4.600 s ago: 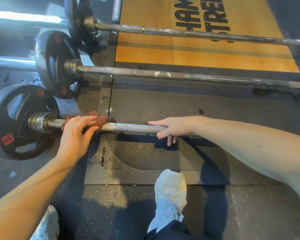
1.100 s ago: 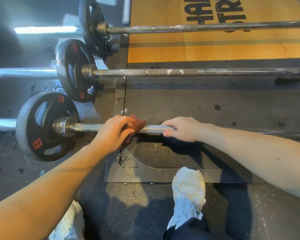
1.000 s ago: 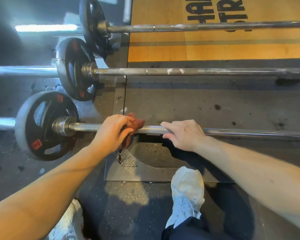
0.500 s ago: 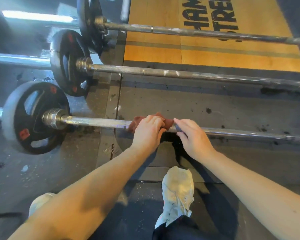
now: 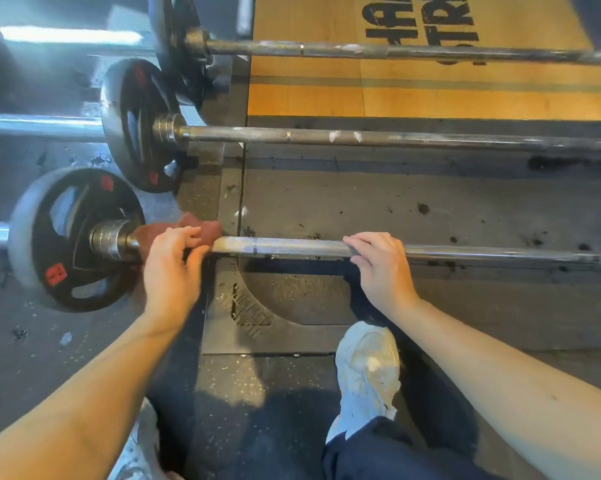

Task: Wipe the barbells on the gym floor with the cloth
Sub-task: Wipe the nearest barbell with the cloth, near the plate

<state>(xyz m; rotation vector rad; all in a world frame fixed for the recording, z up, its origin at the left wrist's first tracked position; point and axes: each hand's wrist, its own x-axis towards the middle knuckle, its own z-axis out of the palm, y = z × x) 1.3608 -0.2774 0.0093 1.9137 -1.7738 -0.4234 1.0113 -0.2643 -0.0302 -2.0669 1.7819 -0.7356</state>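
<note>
Both arms reach forward and down, forearms angled in toward the nearest barbell (image 5: 292, 245) on the dark gym floor (image 5: 361, 202). The left hand (image 5: 172, 261) sits knuckles-up, fingers curled over the top and thumb tucked below, clamping the reddish-brown cloth (image 5: 205, 230) round the shaft. The cloth bunches out past the fingertips, right up against the steel collar (image 5: 110, 239) beside the black weight plate (image 5: 49, 237). Further along to the right, well apart, the right hand (image 5: 382, 271) hooks its fingers over the bare bar, thumb on the near side. Two more barbells lie beyond: the middle barbell (image 5: 361, 136) and the far barbell (image 5: 396, 50) across the wooden platform (image 5: 309, 98).
</note>
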